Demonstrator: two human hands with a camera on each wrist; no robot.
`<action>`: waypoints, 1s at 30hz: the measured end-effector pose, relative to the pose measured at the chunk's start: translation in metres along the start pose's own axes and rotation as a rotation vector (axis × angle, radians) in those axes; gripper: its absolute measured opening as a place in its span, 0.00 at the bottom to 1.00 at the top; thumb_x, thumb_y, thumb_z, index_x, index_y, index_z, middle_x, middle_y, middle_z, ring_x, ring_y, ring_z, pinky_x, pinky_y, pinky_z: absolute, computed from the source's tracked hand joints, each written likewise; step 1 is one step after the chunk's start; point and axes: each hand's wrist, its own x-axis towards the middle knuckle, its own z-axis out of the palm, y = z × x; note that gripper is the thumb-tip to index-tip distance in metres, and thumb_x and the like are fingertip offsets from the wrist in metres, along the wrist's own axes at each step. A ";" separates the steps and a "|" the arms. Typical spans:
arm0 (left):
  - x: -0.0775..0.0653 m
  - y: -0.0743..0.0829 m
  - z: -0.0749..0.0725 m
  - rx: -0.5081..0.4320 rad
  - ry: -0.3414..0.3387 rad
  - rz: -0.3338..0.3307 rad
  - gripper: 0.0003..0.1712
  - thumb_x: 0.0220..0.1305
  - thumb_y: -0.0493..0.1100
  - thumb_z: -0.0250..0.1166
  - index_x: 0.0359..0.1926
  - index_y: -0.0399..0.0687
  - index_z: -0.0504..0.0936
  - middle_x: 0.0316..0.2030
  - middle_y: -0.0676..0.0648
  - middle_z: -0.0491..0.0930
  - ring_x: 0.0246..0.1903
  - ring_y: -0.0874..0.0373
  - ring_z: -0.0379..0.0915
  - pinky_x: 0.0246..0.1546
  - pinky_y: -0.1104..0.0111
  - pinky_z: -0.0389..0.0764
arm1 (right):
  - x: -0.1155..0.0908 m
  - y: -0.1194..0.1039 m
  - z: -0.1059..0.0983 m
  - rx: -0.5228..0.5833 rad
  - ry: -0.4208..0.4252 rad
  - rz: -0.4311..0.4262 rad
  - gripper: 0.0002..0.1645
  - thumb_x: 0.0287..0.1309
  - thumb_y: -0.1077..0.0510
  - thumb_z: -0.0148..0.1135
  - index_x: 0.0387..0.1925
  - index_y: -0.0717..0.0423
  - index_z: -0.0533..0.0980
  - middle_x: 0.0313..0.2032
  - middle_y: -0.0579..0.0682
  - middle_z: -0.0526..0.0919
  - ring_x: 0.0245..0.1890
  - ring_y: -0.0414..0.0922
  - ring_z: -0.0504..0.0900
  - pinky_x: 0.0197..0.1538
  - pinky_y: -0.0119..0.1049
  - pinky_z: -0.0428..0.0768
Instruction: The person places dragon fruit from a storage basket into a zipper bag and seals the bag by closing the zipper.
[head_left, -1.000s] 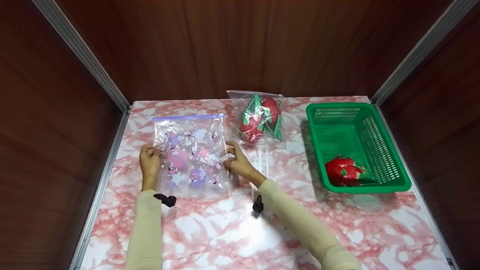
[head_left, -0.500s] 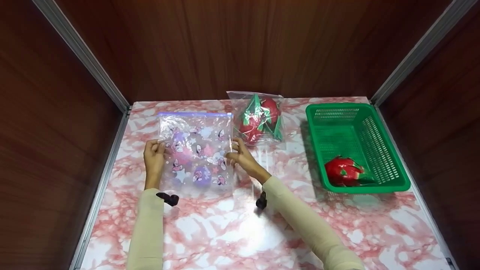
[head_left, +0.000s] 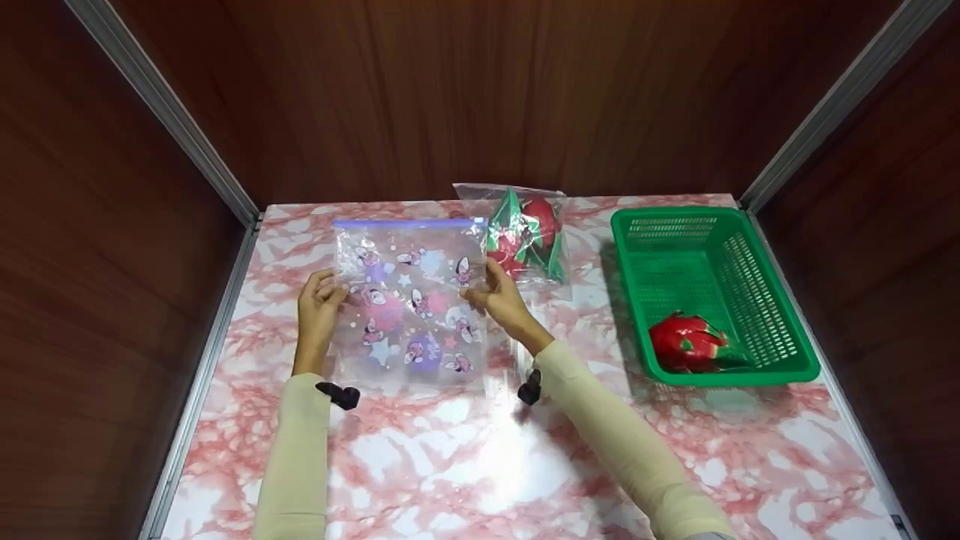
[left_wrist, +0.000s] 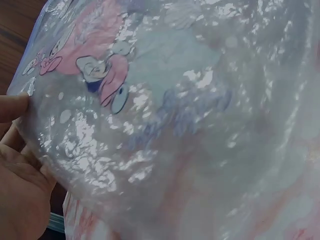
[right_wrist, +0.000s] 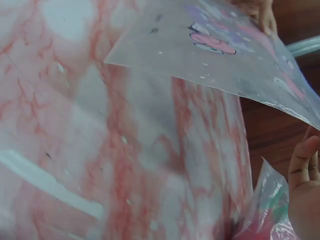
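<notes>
A clear zip bag printed with pink and purple cartoon figures and stars is held up by its two side edges. Its purple zip strip runs along the far edge, with a pale slider at the right corner. My left hand pinches the left edge between thumb and fingers; the left wrist view shows the thumb on the bag's film. My right hand pinches the opposite edge. In the right wrist view the bag slants above the table. Behind the right hand lies another clear bag containing red-and-green dragon fruits, partly covered.
On the right stands a green plastic basket with one dragon fruit at its near left corner. The pink-and-white marbled table is enclosed by dark wood panels at the back and sides.
Both hands have shifted rightward and slightly away with the printed zip bag, which now overlaps the left part of the bag of dragon fruits. The basket stays where it was.
</notes>
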 end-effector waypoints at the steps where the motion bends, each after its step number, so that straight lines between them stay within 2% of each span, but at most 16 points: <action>1: 0.000 0.000 0.001 0.002 -0.004 0.002 0.16 0.74 0.27 0.61 0.59 0.30 0.74 0.31 0.46 0.86 0.26 0.57 0.86 0.29 0.71 0.81 | 0.001 -0.001 -0.002 -0.017 0.008 -0.004 0.27 0.59 0.74 0.66 0.59 0.63 0.71 0.37 0.48 0.78 0.25 0.41 0.77 0.24 0.29 0.73; 4: 0.006 -0.011 0.002 0.014 0.011 0.022 0.12 0.73 0.26 0.62 0.54 0.30 0.75 0.34 0.50 0.85 0.26 0.59 0.86 0.27 0.73 0.80 | 0.003 -0.002 -0.006 -0.055 0.037 -0.013 0.26 0.57 0.75 0.66 0.57 0.64 0.74 0.37 0.47 0.79 0.29 0.40 0.76 0.26 0.29 0.73; 7: 0.007 -0.011 0.006 0.036 0.027 0.040 0.08 0.72 0.26 0.63 0.49 0.28 0.75 0.34 0.51 0.86 0.25 0.61 0.86 0.25 0.74 0.80 | 0.004 -0.001 -0.009 -0.060 0.065 -0.026 0.25 0.55 0.76 0.67 0.55 0.66 0.76 0.36 0.47 0.80 0.31 0.39 0.75 0.27 0.28 0.73; 11: 0.008 -0.011 0.009 0.045 0.021 0.034 0.07 0.72 0.27 0.64 0.47 0.26 0.76 0.35 0.49 0.88 0.25 0.60 0.87 0.26 0.73 0.84 | 0.004 0.002 -0.012 -0.069 0.069 -0.034 0.15 0.57 0.75 0.67 0.47 0.72 0.78 0.32 0.45 0.80 0.28 0.40 0.73 0.27 0.28 0.73; 15: 0.011 -0.010 0.010 0.064 -0.008 0.018 0.09 0.74 0.30 0.65 0.48 0.26 0.76 0.37 0.47 0.88 0.28 0.58 0.89 0.28 0.70 0.88 | 0.002 0.005 -0.018 -0.087 0.072 -0.010 0.07 0.62 0.74 0.66 0.42 0.70 0.80 0.30 0.44 0.81 0.26 0.43 0.73 0.27 0.31 0.74; 17: 0.012 -0.008 0.011 0.093 -0.022 0.029 0.08 0.75 0.30 0.63 0.49 0.27 0.76 0.38 0.46 0.87 0.30 0.57 0.88 0.29 0.68 0.89 | 0.001 0.006 -0.022 -0.102 0.075 -0.007 0.10 0.61 0.77 0.61 0.42 0.69 0.81 0.31 0.44 0.82 0.27 0.43 0.74 0.27 0.32 0.75; 19: 0.014 -0.007 0.012 0.101 -0.030 0.061 0.08 0.74 0.28 0.61 0.49 0.25 0.77 0.39 0.45 0.86 0.34 0.59 0.86 0.33 0.70 0.88 | 0.000 0.005 -0.026 -0.143 0.069 -0.023 0.15 0.58 0.80 0.55 0.42 0.69 0.82 0.33 0.46 0.84 0.31 0.42 0.77 0.31 0.31 0.78; 22: 0.018 -0.005 0.015 0.111 -0.049 0.106 0.11 0.69 0.23 0.56 0.50 0.22 0.78 0.40 0.45 0.84 0.38 0.64 0.81 0.34 0.75 0.85 | -0.002 0.005 -0.032 -0.218 0.045 -0.052 0.24 0.47 0.81 0.47 0.43 0.70 0.82 0.39 0.50 0.86 0.36 0.39 0.79 0.37 0.28 0.79; 24: 0.022 -0.003 0.018 0.104 -0.064 0.136 0.11 0.69 0.22 0.56 0.50 0.20 0.78 0.39 0.44 0.83 0.38 0.66 0.79 0.37 0.78 0.82 | -0.003 0.004 -0.035 -0.279 0.024 -0.065 0.23 0.48 0.80 0.49 0.43 0.68 0.83 0.41 0.53 0.87 0.39 0.39 0.79 0.42 0.26 0.78; 27: 0.027 0.000 0.023 0.167 -0.080 0.165 0.12 0.69 0.22 0.53 0.49 0.19 0.78 0.38 0.47 0.83 0.37 0.68 0.77 0.44 0.79 0.79 | -0.005 0.004 -0.039 -0.357 -0.009 -0.073 0.24 0.48 0.77 0.53 0.46 0.64 0.83 0.44 0.56 0.87 0.41 0.41 0.79 0.44 0.28 0.77; 30: 0.032 0.004 0.029 0.239 -0.065 0.133 0.13 0.66 0.23 0.54 0.48 0.21 0.80 0.37 0.51 0.82 0.37 0.72 0.76 0.44 0.81 0.77 | -0.007 0.005 -0.042 -0.416 -0.050 -0.117 0.31 0.46 0.77 0.53 0.53 0.62 0.82 0.49 0.60 0.85 0.45 0.46 0.80 0.48 0.32 0.77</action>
